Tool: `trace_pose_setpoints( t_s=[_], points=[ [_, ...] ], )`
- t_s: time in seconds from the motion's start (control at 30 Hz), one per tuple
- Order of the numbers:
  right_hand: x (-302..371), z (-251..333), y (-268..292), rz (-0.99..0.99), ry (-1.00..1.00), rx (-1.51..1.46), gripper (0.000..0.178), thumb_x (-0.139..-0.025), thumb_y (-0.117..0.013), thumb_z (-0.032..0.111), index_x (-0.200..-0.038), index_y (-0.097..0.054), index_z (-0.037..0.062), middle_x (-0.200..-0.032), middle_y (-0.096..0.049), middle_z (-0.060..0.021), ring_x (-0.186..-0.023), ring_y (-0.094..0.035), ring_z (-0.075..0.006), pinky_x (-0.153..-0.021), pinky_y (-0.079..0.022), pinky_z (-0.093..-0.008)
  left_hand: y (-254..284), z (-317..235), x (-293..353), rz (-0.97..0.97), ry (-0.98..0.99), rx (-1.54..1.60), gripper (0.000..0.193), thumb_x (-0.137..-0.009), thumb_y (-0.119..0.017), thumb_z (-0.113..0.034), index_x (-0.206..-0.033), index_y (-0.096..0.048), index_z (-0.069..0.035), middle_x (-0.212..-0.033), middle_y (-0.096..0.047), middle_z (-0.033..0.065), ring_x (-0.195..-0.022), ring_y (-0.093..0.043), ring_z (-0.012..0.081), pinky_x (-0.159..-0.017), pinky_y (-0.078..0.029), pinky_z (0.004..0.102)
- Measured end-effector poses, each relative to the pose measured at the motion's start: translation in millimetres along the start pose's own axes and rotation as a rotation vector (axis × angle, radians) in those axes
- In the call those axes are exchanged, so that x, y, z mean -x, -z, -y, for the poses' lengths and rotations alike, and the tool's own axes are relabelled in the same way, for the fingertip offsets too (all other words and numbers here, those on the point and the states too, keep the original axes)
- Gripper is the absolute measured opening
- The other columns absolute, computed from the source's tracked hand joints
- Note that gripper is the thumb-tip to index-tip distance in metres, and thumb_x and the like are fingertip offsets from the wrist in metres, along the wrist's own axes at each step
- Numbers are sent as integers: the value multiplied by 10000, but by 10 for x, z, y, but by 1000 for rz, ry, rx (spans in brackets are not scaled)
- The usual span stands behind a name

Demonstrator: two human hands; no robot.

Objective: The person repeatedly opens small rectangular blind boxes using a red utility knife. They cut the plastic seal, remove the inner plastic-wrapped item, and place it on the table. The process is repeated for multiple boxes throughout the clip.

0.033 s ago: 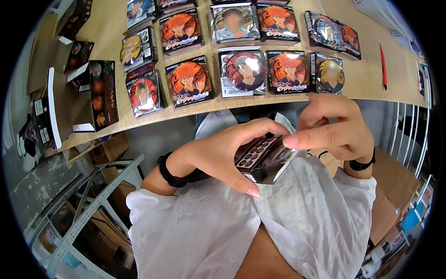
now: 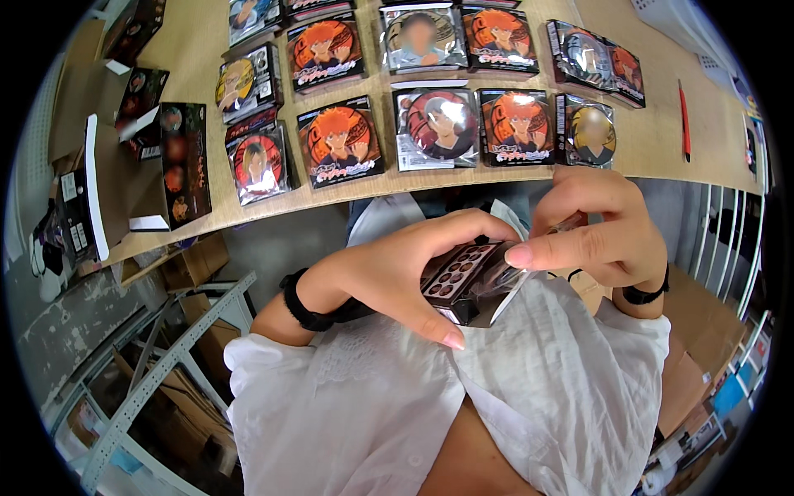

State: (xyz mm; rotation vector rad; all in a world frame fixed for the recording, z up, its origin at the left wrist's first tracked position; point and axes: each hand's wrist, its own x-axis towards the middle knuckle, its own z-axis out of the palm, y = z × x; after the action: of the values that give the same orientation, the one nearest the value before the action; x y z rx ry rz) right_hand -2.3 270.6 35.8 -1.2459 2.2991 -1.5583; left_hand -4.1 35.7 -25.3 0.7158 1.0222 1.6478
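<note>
In front of my white shirt, my left hand [image 2: 397, 269] is wrapped around a small dark cardboard box [image 2: 456, 277] with rows of round pictures on one side. The box is tilted, and its end towards my right hand stands open with a pale flap [image 2: 506, 299] folded out. Clear plastic film [image 2: 497, 282] shows at that opening. My right hand [image 2: 610, 225] is closed, its thumb at the box's opening and its bent fingers pinching clear film. What else lies inside the box or behind the right fingers is hidden.
On the wooden table [image 2: 653, 161] ahead stand rows of black boxes with round character badges on top [image 2: 340, 142]. A red pen [image 2: 685, 124] lies at the right. Opened display cartons [image 2: 187, 169] stand at the left. A metal frame [image 2: 169, 388] is lower left, brown cardboard [image 2: 703, 331] lower right.
The table and the boxes on it sit slightly farther right in the picture. My hands and the small box keep nearly the same place and grip.
</note>
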Motion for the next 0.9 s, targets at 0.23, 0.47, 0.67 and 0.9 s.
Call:
trace_pose_setpoints(
  t_s=[0.23,0.47,0.67,0.9],
  points=[
    [-75,-5,-60,67,82,3,219,-752,-666,85,-952,-736,141,-768,-596,-22,-497,-437,-114,-446,-323,-237,-17,-37,27,-31,51,115,881,-588,-857,-262,-1296,-397,-9,-1183,-508,88,-1070,-508,168,-920,-403,290],
    [-42,-40,-209,-113,80,-92,157,-734,-690,88,-889,-715,89,-826,-658,-74,-488,-456,-124,-408,-325,-245,-3,-67,52,-18,39,139,893,-558,-879,-256,-1279,-417,-2,-1161,-524,82,-1048,-521,158,-895,-419,280],
    [-102,77,-155,25,98,97,166,-723,-719,110,-886,-702,83,-859,-631,-58,-534,-484,-144,-437,-351,-261,-19,16,30,-53,-29,41,880,-534,-889,-289,-1241,-450,-6,-1134,-538,93,-1034,-535,180,-888,-422,307],
    [7,112,-277,-41,141,116,307,-630,-735,138,-926,-689,70,-818,-574,-36,-561,-440,-176,-457,-338,-285,-13,-109,32,-101,-220,-350,892,-509,-884,-323,-1238,-457,-35,-1142,-545,115,-1031,-543,278,-889,-422,363]
  ],
)
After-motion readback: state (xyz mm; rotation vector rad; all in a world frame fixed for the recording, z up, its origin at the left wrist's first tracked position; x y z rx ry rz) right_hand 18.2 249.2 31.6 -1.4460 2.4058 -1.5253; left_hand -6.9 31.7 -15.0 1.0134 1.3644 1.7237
